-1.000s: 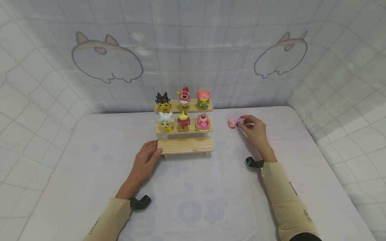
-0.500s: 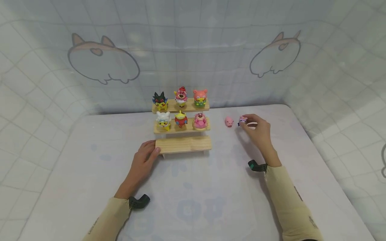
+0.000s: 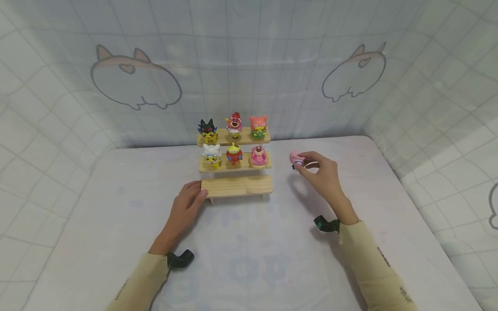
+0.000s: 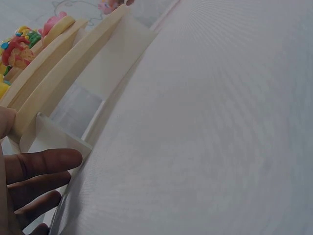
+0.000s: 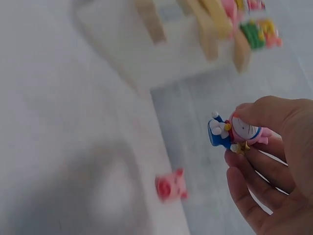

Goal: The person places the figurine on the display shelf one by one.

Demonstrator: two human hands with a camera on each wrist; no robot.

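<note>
A three-tier wooden display stand (image 3: 237,186) has several small figurines on its upper two tiers; its lowest board is bare. My left hand (image 3: 187,206) rests at the left end of that board, the thumb at its front corner. In the left wrist view, my left fingers (image 4: 46,161) stretch out beside the stand's pale side panel (image 4: 54,134). My right hand (image 3: 324,175) pinches a pink-and-blue figurine (image 5: 239,131) between thumb and fingers, to the right of the stand. Partly hidden behind it in the head view is a pink pig-like figurine (image 5: 171,186).
On the top tier are a black-eared figurine (image 3: 208,130), a red-hatted one (image 3: 234,125) and a pink-eared one (image 3: 258,126). A white-hooded figurine (image 3: 212,155), a red-bodied one (image 3: 234,154) and a pink bear (image 3: 258,156) occupy the middle tier. White cloth (image 3: 241,242) covers the table.
My right hand has picked up the pink-and-blue figurine from beside the pink one, lifted it and brought it left. The left hand has stayed at the stand.
</note>
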